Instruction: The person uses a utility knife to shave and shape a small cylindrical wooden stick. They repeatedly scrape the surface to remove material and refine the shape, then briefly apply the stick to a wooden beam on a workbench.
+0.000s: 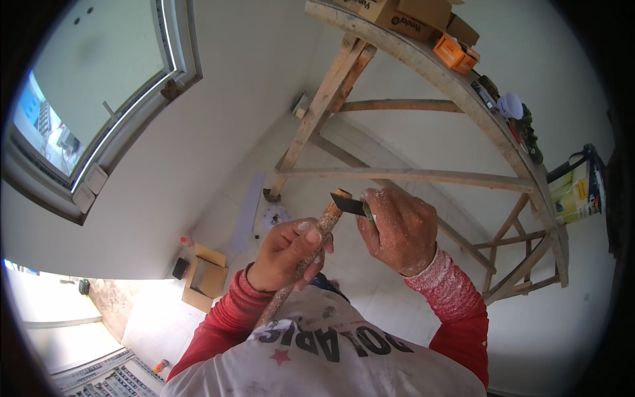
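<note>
My left hand is wrapped round a rough wooden stick that slants up and away from my chest. Its upper end, beyond my fingers, looks paler and freshly cut. In my right hand is a knife with a broad dark blade and a slanted tip. The blade lies against the stick near its top end; my fingers hide most of the handle. Pale dust covers my right hand and the cuff of its red sleeve.
A wooden trestle stands ahead and to the right, with cardboard boxes, an orange box, a white cup and tools on top. An opened carton sits on the floor at left. A window is at upper left.
</note>
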A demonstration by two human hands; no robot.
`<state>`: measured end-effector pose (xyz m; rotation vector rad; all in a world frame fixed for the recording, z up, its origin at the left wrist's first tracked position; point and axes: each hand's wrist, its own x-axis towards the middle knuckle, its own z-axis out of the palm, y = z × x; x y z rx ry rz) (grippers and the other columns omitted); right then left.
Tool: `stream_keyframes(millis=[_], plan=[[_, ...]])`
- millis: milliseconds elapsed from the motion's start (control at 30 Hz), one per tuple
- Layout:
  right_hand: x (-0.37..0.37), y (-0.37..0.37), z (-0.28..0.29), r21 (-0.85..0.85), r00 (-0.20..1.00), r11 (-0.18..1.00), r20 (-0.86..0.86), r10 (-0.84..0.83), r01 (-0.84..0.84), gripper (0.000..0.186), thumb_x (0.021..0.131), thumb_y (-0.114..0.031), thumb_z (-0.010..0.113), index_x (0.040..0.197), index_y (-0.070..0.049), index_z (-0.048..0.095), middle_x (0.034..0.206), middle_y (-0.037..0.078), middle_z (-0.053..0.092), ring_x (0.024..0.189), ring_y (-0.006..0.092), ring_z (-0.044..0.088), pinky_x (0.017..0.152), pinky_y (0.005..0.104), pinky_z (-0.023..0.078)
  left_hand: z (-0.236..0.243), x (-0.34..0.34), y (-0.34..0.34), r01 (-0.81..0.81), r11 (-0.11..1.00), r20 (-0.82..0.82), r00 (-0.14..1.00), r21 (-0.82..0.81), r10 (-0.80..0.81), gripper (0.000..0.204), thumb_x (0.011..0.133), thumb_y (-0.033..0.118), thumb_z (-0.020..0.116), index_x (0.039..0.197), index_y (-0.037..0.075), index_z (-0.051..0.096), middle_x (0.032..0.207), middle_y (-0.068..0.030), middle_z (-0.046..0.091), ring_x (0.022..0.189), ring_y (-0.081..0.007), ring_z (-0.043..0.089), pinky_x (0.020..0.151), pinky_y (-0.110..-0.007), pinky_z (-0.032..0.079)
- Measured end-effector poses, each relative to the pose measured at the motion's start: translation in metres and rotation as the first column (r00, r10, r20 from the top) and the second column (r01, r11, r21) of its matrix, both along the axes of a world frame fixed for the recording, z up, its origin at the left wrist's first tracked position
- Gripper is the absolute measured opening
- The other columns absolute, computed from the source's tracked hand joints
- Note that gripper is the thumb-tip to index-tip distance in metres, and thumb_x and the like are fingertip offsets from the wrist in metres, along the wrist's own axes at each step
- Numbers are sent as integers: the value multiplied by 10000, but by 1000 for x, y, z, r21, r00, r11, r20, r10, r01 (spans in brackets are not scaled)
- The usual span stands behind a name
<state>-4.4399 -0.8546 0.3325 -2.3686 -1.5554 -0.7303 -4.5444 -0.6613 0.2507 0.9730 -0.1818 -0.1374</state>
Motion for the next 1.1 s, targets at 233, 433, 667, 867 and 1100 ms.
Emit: stream_keyframes(millis=[233, 433, 667, 867, 1100], plan=[[-4, 3, 0, -39, 996, 995, 28, -88, 89, 277, 773, -81, 765, 996, -37, 608, 763, 77, 615, 619, 226, 663, 506, 349, 528, 2, -2, 0, -25, 998, 3, 1000, 51, 25, 377, 1066, 351, 482, 955, 5, 584, 538, -40, 524, 366, -83, 434, 389, -223, 340], [50, -5, -48, -319, 865, 804, 169, -473, 502, 119, 943, -179, 623, 958, -72, 571, 772, 125, 662, 668, 276, 700, 529, 400, 545, -2, 5, -7, -112, 976, -40, 992, 188, 122, 353, 1068, 340, 492, 960, 15, 580, 547, -18, 519, 387, -71, 441, 406, -214, 332], [57, -29, -16, 38, 866, 868, -95, -490, 495, 159, 964, -211, 627, 997, -59, 593, 718, 118, 656, 633, 296, 684, 558, 382, 533, 5, -4, -9, -64, 991, -31, 997, 119, 68, 387, 1068, 342, 481, 929, 4, 608, 536, -18, 506, 413, -80, 455, 431, -228, 346], [1, -10, 0, 83, 998, 995, -55, -42, 47, 301, 770, -110, 773, 1002, -45, 592, 799, 90, 635, 636, 243, 662, 516, 359, 507, 7, 5, -4, -79, 994, 38, 996, 68, 77, 398, 1071, 343, 462, 948, -9, 602, 521, -21, 492, 412, -85, 449, 431, -229, 343], [0, -4, 0, 35, 999, 998, -21, -49, 50, 306, 751, -113, 779, 982, -54, 588, 736, 61, 565, 599, 208, 620, 493, 337, 487, 8, 3, -4, -70, 996, 48, 997, 53, 67, 391, 1071, 340, 468, 947, -6, 602, 521, -19, 491, 412, -83, 447, 431, -228, 343]])
